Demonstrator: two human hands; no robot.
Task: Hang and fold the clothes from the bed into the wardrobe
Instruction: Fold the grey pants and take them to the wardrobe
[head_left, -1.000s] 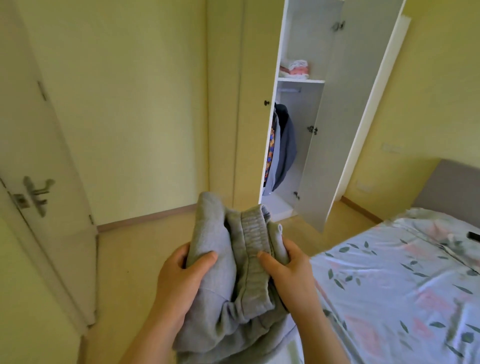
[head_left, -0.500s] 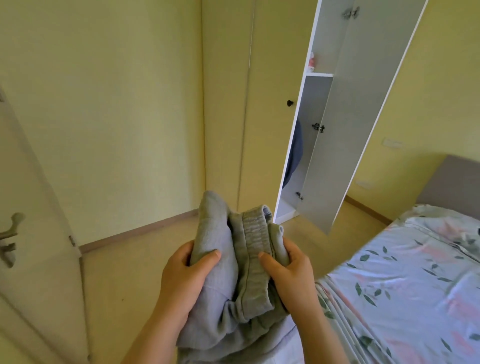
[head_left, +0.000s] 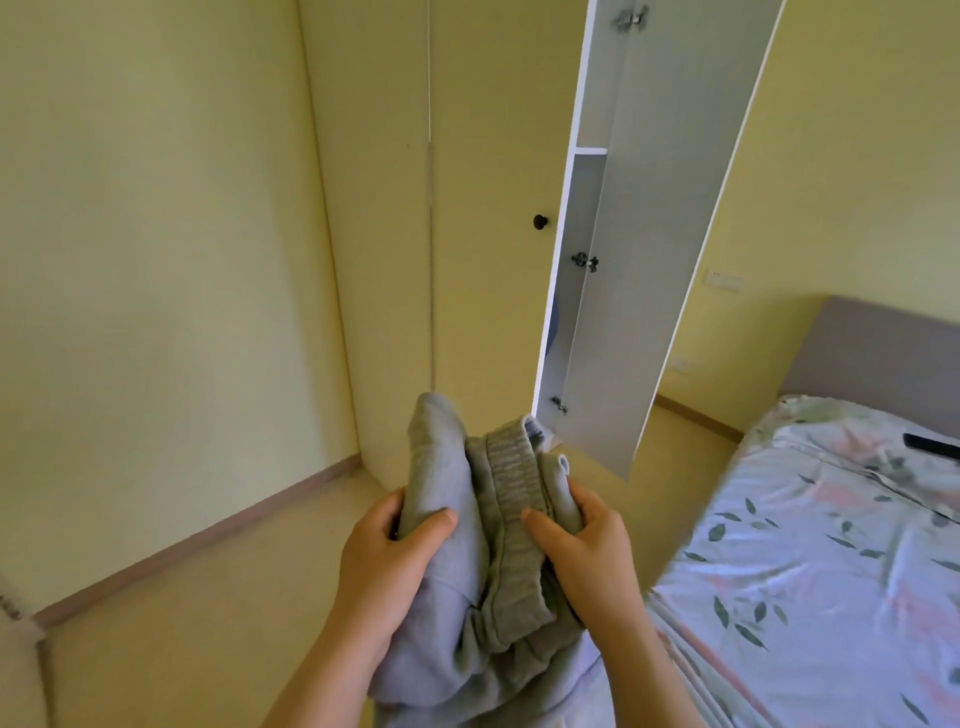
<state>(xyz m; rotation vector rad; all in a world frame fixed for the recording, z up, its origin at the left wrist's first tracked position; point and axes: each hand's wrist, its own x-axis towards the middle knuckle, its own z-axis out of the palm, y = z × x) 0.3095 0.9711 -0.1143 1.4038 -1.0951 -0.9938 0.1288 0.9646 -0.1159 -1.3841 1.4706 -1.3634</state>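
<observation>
1. While both hands hold it up in front of the body, the grey garment (head_left: 467, 587) sits bundled in loose folds, with a ribbed band (head_left: 511, 470) facing up along its middle.
2. The left hand (head_left: 387, 558) grips the bundle's left fold: the thumb lies across the top of the cloth and the fingers curl round behind it.
3. The right hand (head_left: 587, 551) grips the right side, with its thumb pressed on the ribbed band and its fingers wrapped round the outer edge of the cloth.
4. The garment is in the air above the floor (head_left: 208, 623), just beside the near edge of the bed (head_left: 831, 519) and short of the wardrobe (head_left: 488, 260). Its lower folds sag below the wrists and out of the bottom of the view.
5. The wardrobe stands ahead in the corner, pale yellow, with a round black knob (head_left: 540, 222) on its closed door.
6. Its right-hand door (head_left: 670, 234) hangs open, white on the inside, and hides most of the interior. A shelf edge (head_left: 589, 151) and a metal hinge (head_left: 586, 261) show in the narrow gap.
7. Lower in that gap a sliver of something blue (head_left: 554, 332) shows; I cannot tell what it is.
8. The bed on the right has a sheet printed with leaves and pink patches, and a grey headboard (head_left: 878, 353) stands behind it.
9. A dark object (head_left: 930, 447) lies on the bed near the headboard, too cut off at the picture's edge to identify.
</observation>
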